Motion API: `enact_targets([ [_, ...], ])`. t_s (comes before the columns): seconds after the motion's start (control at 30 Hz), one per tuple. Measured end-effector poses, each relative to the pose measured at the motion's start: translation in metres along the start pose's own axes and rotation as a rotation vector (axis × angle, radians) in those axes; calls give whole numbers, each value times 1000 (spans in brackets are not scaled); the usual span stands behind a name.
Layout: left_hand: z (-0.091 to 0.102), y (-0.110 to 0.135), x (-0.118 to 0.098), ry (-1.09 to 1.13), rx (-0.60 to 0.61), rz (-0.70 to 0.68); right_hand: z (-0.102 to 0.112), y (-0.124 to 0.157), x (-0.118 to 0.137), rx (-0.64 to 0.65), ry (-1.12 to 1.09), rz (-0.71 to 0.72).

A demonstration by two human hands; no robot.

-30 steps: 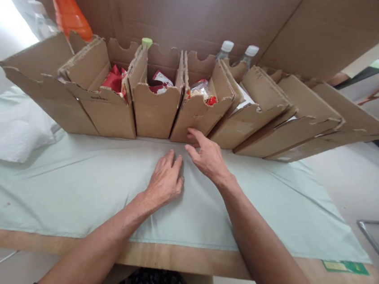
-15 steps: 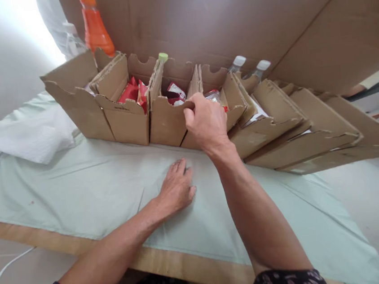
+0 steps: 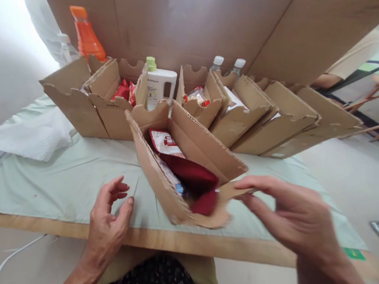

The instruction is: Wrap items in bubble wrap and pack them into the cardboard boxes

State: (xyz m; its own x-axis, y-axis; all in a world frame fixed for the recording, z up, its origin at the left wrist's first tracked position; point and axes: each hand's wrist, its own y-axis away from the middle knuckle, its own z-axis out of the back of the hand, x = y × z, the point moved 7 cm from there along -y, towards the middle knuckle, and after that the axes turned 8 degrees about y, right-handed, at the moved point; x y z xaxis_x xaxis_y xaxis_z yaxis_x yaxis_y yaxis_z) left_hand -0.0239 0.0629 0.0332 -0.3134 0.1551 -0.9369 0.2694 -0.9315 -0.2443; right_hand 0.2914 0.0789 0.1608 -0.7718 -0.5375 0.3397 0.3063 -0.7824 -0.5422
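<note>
My right hand (image 3: 284, 204) pinches the front edge of a cardboard box (image 3: 205, 135) that stands pulled out of the row towards me. Inside this box lie a dark red pouch (image 3: 192, 169), gaping at the top, and a white and red packet (image 3: 165, 142). A blue and white item shows partly along its left wall. My left hand (image 3: 109, 213) is just above the cloth, left of the box and apart from it, with fingers curved, thumb apart and nothing held.
Several more cardboard boxes (image 3: 236, 132) form a row on the green cloth (image 3: 61, 182). Behind them stand an orange bottle (image 3: 89, 39), a white bottle with green cap (image 3: 159, 84) and clear bottles. Clear plastic wrap (image 3: 36, 135) lies left. A large cardboard panel (image 3: 180, 21) rises behind.
My right hand has pulled the box from the row towards me, uncovering the white bottle behind it. My left hand has moved left and lifted from lying flat on the cloth.
</note>
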Motion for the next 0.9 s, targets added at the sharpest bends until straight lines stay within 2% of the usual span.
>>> enact_targets([
  [0.1, -14, 4, 4, 126, 51, 67, 38, 44, -48, -211, -55, -345],
  [0.13, -23, 6, 3, 155, 87, 70, 44, 58, -60, -228, -111, -413],
  [0.17, -30, 8, 2, 177, 121, 69, 44, 70, -68, -195, -171, -442],
  [0.23, -42, 11, 1, 206, 180, 81, 33, 91, -74, -13, -232, -408],
  [0.3, -48, 12, 1, 230, 209, 111, 15, 109, -72, 144, -187, -356],
  [0.37, -50, 10, 2, 263, 213, 156, -7, 120, -67, 226, -136, -343],
  [0.47, -54, 3, 1, 329, 184, 201, -38, 111, -58, 245, -122, -358],
  [0.57, -66, -7, -6, 373, 166, 195, -47, 76, -62, 146, -135, -344],
  [0.63, -79, -16, -12, 388, 184, 174, -46, 50, -79, 81, -169, -349],
  [0.73, -96, -33, -16, 391, 204, 112, -51, 24, -115, 60, -217, -403],
  [0.83, -110, -45, -8, 322, 268, 88, -68, 25, -145, 52, -232, -526],
  [0.9, -116, -46, 1, 261, 325, 100, -83, 35, -154, 71, -240, -613],
])
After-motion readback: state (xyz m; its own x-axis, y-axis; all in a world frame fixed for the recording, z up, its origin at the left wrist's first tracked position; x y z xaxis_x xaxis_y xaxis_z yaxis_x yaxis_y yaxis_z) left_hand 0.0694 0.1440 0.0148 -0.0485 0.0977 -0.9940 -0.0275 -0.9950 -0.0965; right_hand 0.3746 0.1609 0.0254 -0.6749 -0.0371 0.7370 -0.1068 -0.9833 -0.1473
